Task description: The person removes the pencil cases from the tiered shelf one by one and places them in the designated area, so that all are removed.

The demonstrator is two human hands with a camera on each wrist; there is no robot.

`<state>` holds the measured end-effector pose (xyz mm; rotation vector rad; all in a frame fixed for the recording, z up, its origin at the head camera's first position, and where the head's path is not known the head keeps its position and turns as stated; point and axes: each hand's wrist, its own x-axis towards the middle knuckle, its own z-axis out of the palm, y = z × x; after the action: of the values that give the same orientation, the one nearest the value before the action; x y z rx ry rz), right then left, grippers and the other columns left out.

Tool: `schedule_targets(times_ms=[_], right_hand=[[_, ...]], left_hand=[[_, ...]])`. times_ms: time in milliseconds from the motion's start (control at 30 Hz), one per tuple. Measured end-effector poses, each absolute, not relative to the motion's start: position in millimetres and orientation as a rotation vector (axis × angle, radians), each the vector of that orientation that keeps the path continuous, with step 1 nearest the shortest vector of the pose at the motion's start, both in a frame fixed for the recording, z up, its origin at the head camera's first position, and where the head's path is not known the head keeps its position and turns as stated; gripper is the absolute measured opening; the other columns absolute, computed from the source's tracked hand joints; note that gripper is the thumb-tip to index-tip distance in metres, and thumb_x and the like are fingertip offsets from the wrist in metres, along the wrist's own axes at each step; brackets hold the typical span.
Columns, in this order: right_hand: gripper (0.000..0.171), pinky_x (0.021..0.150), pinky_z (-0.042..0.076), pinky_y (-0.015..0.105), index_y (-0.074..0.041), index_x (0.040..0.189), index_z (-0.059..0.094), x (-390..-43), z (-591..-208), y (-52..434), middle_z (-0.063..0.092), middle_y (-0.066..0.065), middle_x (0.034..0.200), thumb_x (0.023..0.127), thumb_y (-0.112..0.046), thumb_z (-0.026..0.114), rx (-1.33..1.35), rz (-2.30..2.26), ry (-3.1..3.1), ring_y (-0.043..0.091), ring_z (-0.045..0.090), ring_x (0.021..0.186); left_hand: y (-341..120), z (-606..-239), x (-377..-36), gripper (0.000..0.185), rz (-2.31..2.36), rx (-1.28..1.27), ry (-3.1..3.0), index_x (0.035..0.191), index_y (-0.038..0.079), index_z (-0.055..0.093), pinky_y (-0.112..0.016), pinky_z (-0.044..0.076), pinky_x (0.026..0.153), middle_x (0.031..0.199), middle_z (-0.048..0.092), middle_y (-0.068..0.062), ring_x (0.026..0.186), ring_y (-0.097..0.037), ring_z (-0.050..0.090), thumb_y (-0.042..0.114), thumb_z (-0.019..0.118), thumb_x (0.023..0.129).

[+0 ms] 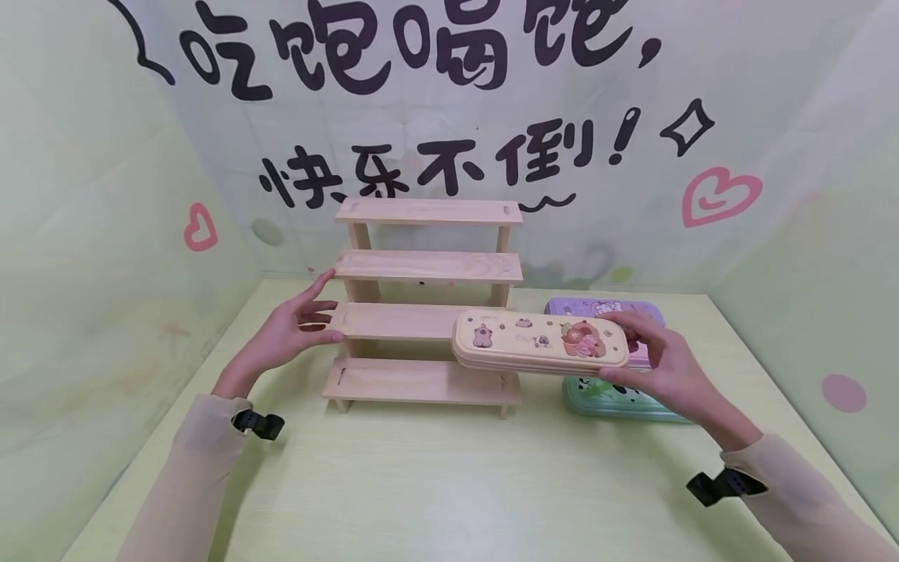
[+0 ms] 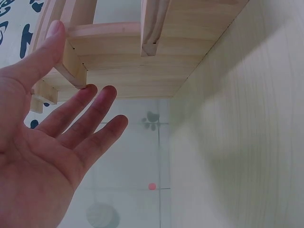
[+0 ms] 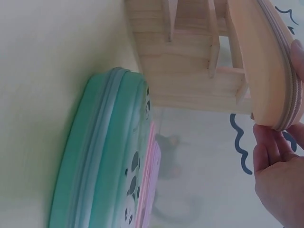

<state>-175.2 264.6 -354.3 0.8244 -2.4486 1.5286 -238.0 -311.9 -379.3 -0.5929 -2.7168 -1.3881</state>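
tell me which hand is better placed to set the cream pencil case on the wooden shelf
Right, probably. The right hand already grips the cream pencil case by its end, level with the wooden shelf. The left hand is open, fingertips touching the shelf's left edge, better suited to steadying it.

work surface: pale yellow-green table top (image 1: 435,484) with a faint woodgrain, enclosed on three sides. back wall (image 1: 758,101): a pale printed backdrop bearing large black chinese characters (image 1: 393,47) in two rows, a black four-point star outline (image 1: 687,125), a pink heart (image 1: 718,195) at right and a smaller pink heart (image 1: 200,227) at left. side panels are light green; the right one carries a pink dot (image 1: 843,393). light is even and diffuse, with soft shadows on the table.
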Motion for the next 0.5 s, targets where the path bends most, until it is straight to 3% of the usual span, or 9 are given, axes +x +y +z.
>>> schedule_targets(times_ms=[267,500], right_hand=[[0.073,0.079,0.054,0.018,-0.002,0.147,0.057,-158,-361,281,0.054,0.006,0.135,0.080,0.014,0.083,0.819,1.500,-2.470,0.018,0.054,0.106],[0.073,0.087,0.050,0.015,0.005,0.144,0.057,-148,-374,294,0.055,0.007,0.138,0.077,0.021,0.081,0.857,1.528,-2.435,0.017,0.054,0.110]], left_hand=[[-312,-377,-237,0.106,-1.391,-0.576,-2.728,0.168,0.045,0.018,-0.053,0.053,0.104,0.146,0.057,-0.029,0.125,-0.043,0.064,0.020,0.087,0.091],[-311,-379,-236,0.106,-1.410,-0.580,-2.719,0.169,0.044,0.017,-0.052,0.053,0.104,0.147,0.056,-0.029,0.125,-0.043,0.064,0.019,0.086,0.092]])
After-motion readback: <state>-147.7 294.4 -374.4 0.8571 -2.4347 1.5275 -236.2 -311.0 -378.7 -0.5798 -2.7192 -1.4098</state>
